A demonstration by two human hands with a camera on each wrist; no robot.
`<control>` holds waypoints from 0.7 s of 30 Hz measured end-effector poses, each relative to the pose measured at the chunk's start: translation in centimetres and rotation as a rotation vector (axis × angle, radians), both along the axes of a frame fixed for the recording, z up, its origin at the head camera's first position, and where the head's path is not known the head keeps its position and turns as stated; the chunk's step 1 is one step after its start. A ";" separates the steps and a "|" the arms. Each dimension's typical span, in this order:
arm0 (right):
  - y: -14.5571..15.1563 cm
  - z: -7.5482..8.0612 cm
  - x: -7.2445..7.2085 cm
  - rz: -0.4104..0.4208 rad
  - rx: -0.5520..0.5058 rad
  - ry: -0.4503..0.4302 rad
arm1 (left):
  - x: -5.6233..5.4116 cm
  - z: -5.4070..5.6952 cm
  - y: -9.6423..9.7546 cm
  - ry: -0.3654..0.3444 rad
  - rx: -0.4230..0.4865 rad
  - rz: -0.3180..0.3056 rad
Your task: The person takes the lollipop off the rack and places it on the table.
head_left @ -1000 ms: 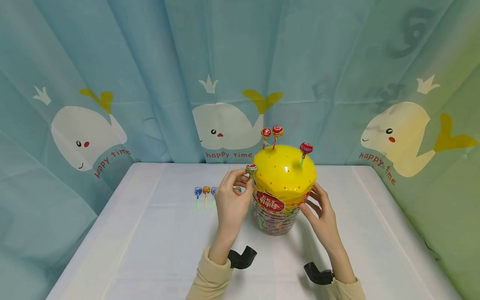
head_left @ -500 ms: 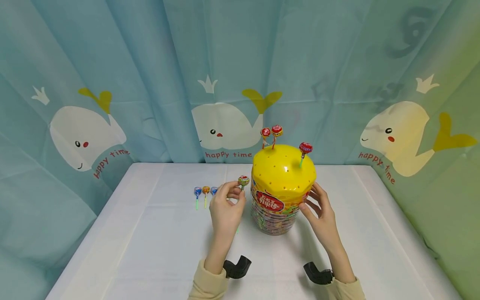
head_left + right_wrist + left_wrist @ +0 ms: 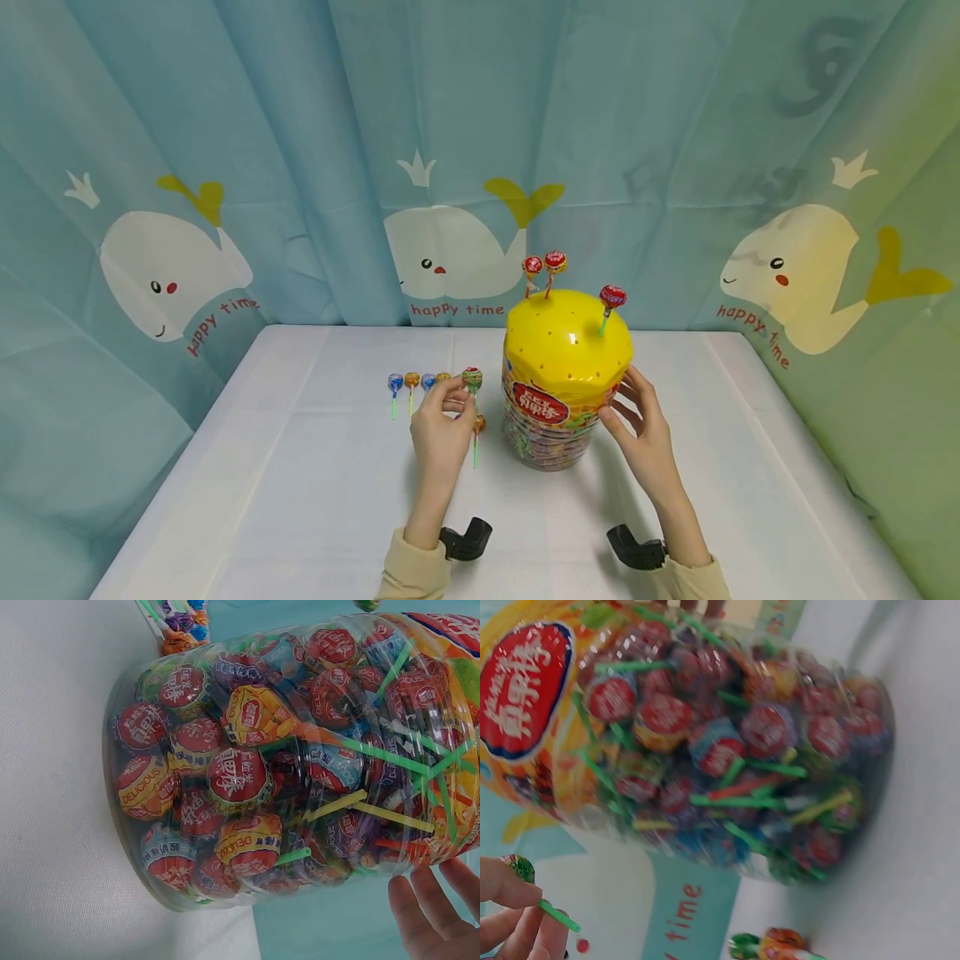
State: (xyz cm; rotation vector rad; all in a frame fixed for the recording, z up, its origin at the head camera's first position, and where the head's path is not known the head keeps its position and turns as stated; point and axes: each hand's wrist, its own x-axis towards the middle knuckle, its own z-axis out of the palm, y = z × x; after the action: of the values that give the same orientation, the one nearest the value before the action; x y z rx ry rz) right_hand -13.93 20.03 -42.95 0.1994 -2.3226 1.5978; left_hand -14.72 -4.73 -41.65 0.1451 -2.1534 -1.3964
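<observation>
Between thumb and fingers, my left hand [image 3: 441, 429] pinches a green-wrapped lollipop [image 3: 472, 377], its head up and its green stick [image 3: 559, 916] pointing down. This hand is left of a clear jar [image 3: 543, 446] full of lollipops, just over others lying on the table. My right hand [image 3: 648, 442] touches the jar's right side under the lid, its thumb at the front and fingers reaching behind. Three red-topped lollipops stand in the holes of the yellow lid [image 3: 562, 354]: two at the back left and one red lollipop [image 3: 612, 297] at the right.
Several wrapped lollipops lie in a row on the white table [image 3: 315, 483], including a blue lollipop [image 3: 395, 383] and an orange lollipop [image 3: 412, 380]. Another orange lollipop [image 3: 479, 423] lies nearer, partly behind the left hand. A blue whale-print curtain [image 3: 300, 125] hangs behind the table.
My left hand has carried the green lollipop from beside the lid's left edge, left and down toward the lollipops on the table. My right hand and the jar have stayed put.
</observation>
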 end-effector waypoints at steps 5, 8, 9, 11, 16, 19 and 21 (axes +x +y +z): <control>0.0 0.0 0.0 -0.002 0.002 -0.003 | -0.4 -1.0 -0.5 -0.048 -0.009 0.026; 0.0 0.0 0.0 -0.003 0.004 -0.001 | -0.6 -1.5 -0.9 -0.074 -0.018 0.029; 0.0 0.0 0.0 -0.003 0.003 0.001 | -0.6 -1.6 -1.1 -0.079 -0.022 0.031; 0.0 0.0 0.0 -0.001 0.002 0.003 | -0.7 -1.9 -1.5 -0.088 -0.026 0.034; 0.0 0.0 0.1 0.005 0.001 0.005 | -0.9 -2.8 -2.6 -0.101 -0.041 0.032; 0.0 0.0 0.0 0.001 0.006 0.004 | -1.0 -3.2 -3.2 -0.116 -0.057 0.015; 0.0 0.0 0.0 -0.002 0.008 0.003 | -1.1 -3.5 -3.5 -0.134 -0.065 0.012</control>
State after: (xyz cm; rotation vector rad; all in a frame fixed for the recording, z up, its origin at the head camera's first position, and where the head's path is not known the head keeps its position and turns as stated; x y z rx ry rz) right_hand -13.89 20.01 -42.96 0.2017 -2.3269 1.5863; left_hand -15.77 -8.21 -45.18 0.2324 -2.3008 -1.3428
